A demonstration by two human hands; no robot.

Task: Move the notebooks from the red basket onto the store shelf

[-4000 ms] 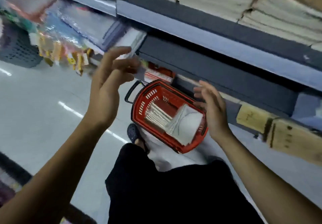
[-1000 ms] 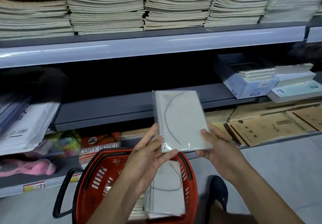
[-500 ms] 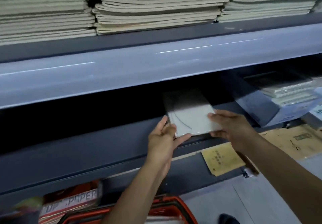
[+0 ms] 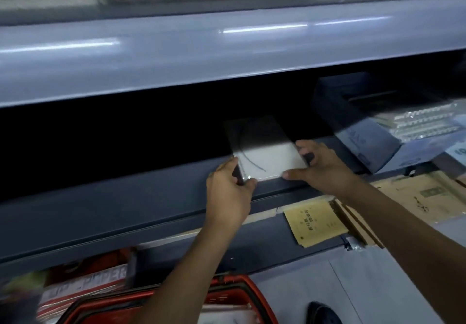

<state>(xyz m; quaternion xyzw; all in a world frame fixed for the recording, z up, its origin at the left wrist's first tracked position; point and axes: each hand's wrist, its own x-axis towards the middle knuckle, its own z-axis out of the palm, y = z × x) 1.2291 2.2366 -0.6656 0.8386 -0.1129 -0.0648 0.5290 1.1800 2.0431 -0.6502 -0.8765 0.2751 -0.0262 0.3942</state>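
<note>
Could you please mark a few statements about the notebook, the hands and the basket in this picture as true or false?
1. Both hands hold the notebook. True.
2. The notebook lies in the red basket. False: it lies on the dark shelf, partly pushed in.
3. The left hand is at the notebook's near left corner. True.
4. The right hand reaches into the basket. False: its grip is on the notebook's right edge.
5. A blue box stands right of the notebook. True.

view: head cam, single, so no overlap with another view
facing: forward and slightly down at the grey shelf (image 4: 126, 212) front edge
range: close, shelf spans full width
below shelf: red basket (image 4: 252, 296) at bottom edge
</note>
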